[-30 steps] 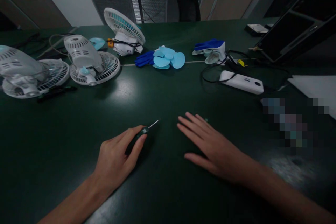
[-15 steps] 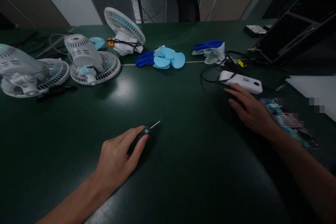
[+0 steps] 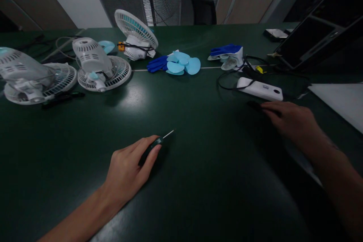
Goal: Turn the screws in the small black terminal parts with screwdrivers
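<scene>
A dark object (image 3: 254,106), its form unclear, is now pinched by the right hand (image 3: 295,124). A half-hidden screwdriver (image 3: 158,141) is gripped by the left hand (image 3: 127,166).

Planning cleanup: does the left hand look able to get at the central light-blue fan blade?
Probably yes: nothing visible blocks the way to that fan blade, though the left hand holds a screwdriver.

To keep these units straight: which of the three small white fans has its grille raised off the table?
The rearmost white fan, with black cord and orange piece; the leftmost fan and middle fan lie grille-down.
</scene>
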A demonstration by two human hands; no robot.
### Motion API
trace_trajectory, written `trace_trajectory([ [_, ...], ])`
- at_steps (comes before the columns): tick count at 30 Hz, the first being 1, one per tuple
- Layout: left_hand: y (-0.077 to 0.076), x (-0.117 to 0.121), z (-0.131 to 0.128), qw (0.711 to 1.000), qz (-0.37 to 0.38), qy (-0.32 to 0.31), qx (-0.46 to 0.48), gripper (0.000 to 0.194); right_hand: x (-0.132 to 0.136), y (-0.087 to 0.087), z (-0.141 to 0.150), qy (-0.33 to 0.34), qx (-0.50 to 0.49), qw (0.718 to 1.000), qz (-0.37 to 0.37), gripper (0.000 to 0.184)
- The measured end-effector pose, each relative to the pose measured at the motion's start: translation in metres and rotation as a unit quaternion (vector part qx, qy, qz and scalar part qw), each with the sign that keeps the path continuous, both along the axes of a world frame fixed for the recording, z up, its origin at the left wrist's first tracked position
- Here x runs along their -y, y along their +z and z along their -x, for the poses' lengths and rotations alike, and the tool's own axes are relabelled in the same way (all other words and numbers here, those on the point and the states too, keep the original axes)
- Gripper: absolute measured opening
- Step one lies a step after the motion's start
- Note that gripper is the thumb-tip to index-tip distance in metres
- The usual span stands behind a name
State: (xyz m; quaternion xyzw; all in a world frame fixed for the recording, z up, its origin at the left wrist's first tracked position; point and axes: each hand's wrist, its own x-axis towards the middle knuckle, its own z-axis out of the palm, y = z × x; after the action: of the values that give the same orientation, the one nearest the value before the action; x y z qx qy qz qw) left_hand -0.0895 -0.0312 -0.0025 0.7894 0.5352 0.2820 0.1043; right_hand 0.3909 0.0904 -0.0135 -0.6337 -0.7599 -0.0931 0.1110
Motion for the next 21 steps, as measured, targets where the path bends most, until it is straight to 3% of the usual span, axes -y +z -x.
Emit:
trace_trajectory([
  [8, 0.001, 0.0, 0.0, 1.0, -0.002, 0.0, 0.001, 0.029, -0.003, 0.0, -0.001, -0.036, -0.016, 0.998, 0.041, 0.036],
  [15, 0.001, 0.0, 0.0, 1.0, 0.002, 0.002, 0.002, 0.03, -0.003, -0.004, 0.006, -0.051, -0.022, 0.998, 0.022, 0.029],
  [21, 0.002, 0.0, 0.0, 1.0, 0.0, 0.0, -0.003, 0.029, 0.003, 0.007, 0.013, -0.141, -0.089, 0.985, -0.046, 0.034],
])
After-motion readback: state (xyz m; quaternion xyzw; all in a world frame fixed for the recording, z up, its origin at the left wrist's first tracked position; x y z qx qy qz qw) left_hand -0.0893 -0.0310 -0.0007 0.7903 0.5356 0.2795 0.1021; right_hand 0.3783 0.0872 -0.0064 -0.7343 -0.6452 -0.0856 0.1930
